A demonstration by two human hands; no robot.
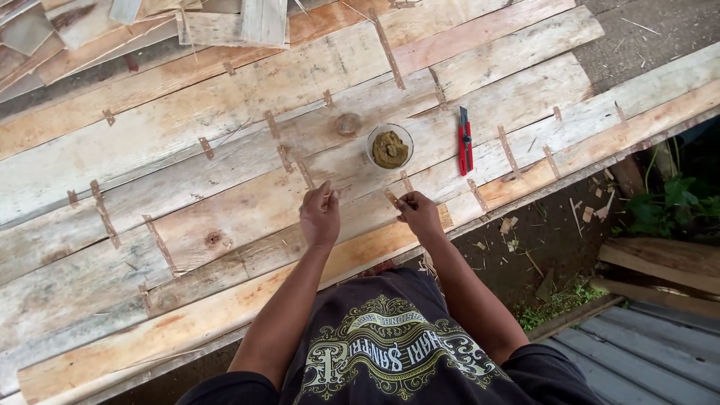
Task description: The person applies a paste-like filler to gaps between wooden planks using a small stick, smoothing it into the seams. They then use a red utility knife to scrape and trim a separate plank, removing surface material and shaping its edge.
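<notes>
Fingertips of both hands pinch in close over the plank surface: the right hand [420, 214] holds a short wooden strip [391, 198] tilted between thumb and forefinger, and the left hand [320, 216] is drawn nearly shut, thumb to forefinger, around something too small to make out, hovering just above the wood. Directly under the fingers runs a seam between two weathered planks [247, 202], and that stretch of seam looks bare of any patch. Just beyond the fingertips sits a small glass bowl [390, 146] of brownish-green paste, within easy reach. A little to the right of the bowl lies a red utility knife [466, 142], untouched, blade end pointing away. Spreading out left, right and farther off, many thin strips [105, 214] already lie flat across the joints of the boards, so by my reading a good share of the seams are covered, while the spot in hand and the near edge are not yet dressed. Far beyond, at the top left, loose offcut boards [232, 22] lie stacked.
</notes>
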